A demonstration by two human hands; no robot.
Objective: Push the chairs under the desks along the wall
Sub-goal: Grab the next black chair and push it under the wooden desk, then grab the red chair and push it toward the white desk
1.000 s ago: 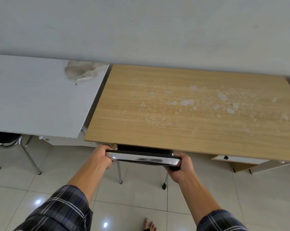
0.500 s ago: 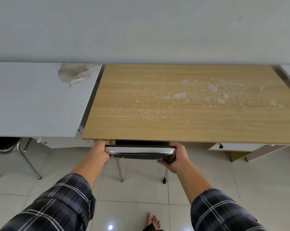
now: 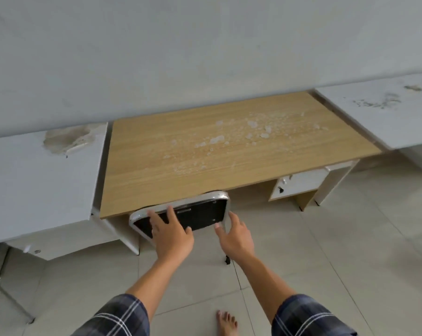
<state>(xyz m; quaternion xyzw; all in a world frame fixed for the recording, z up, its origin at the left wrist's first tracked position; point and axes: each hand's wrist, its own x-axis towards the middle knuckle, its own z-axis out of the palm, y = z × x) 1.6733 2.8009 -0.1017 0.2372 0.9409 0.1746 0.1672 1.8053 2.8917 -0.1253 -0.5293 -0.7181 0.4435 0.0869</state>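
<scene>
The chair (image 3: pixel 180 215) sits pushed in beneath the wooden worktop (image 3: pixel 205 156), only its chrome-rimmed black backrest showing past the front edge. The left hand (image 3: pixel 171 235) lies flat against the back panel, fingers (image 3: pixel 170 213) spread, its grip loose and closed on nothing. The right hand (image 3: pixel 236 236) hovers just beside the backrest's right corner, fingers splayed; whether it touches the frame I cannot tell. Under the worktop's right end hangs a white drawer unit (image 3: pixel 299 184), shut, its contents hidden. White flakes (image 3: pixel 229 137) litter the wood. A bare foot (image 3: pixel 227 322) stands on the tiled floor (image 3: pixel 350 251).
</scene>
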